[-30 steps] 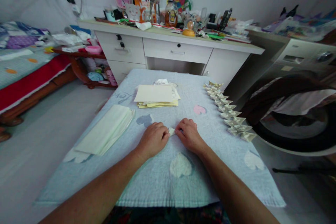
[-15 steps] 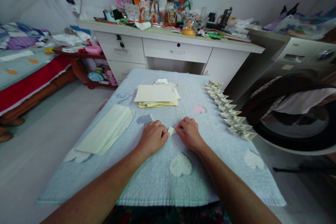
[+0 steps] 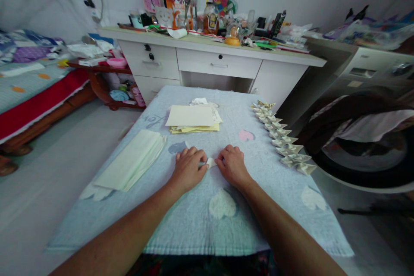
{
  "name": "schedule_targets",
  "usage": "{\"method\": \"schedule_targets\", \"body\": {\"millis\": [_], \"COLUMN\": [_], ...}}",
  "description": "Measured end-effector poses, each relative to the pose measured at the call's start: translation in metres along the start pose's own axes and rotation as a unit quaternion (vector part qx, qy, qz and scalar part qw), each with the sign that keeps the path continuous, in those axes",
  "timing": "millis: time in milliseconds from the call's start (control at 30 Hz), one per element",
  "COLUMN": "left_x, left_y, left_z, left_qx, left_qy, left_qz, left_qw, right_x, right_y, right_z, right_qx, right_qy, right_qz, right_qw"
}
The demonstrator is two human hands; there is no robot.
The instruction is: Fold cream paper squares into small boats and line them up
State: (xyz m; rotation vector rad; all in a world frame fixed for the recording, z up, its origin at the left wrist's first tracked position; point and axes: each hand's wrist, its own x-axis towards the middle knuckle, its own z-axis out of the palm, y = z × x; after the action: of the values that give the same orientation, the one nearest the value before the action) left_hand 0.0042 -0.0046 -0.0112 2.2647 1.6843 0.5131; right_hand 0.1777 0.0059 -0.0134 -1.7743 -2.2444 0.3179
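Observation:
A small folded piece of paper [image 3: 211, 163], off-white, lies between my hands on the cloth-covered table [image 3: 194, 233]. My left hand [image 3: 190, 166] grips its left end between thumb and fingers. At the other end, my right hand [image 3: 231, 164] pinches it with curled fingers. Both hands hide part of the paper, so its full shape does not show. Beyond them sits a stack of cream and yellow paper sheets [image 3: 190, 115]. To the left lies a pile of long pale green paper [image 3: 132, 159]. Along the right edge runs a row of folded paper boats [image 3: 284, 140].
Behind the table stands a white desk [image 3: 220, 64] crowded with jars, bags and small items. A washing machine [image 3: 368, 77] with laundry hanging from its open door is at the right. A bed [image 3: 39, 82] and a low wooden stand [image 3: 97, 67] are at the left.
The left index finger has lifted a little, leaving a gap above the thumb. The right hand and the paper have hardly moved.

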Motion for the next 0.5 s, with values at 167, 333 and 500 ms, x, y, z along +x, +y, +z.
{"method": "schedule_targets", "body": {"millis": [167, 333, 500], "left_x": [0.0031, 0.0055, 0.0074], "left_y": [-0.0038, -0.0072, -0.0069], "left_z": [0.001, 0.0009, 0.001], "left_qx": [-0.06, -0.084, -0.095], "left_qy": [-0.011, -0.022, -0.022], "left_qz": [0.079, 0.083, 0.066], "left_qw": [0.995, 0.993, 0.993], "right_x": [0.0, -0.0002, -0.0003], "right_y": [0.0017, 0.0026, 0.0055], "right_z": [0.0022, 0.0037, -0.0015], "right_qx": [0.004, 0.014, 0.039], "right_qy": [0.021, 0.026, 0.008], "right_qz": [-0.011, -0.011, -0.012], "right_qw": [1.0, 1.0, 0.999]}}
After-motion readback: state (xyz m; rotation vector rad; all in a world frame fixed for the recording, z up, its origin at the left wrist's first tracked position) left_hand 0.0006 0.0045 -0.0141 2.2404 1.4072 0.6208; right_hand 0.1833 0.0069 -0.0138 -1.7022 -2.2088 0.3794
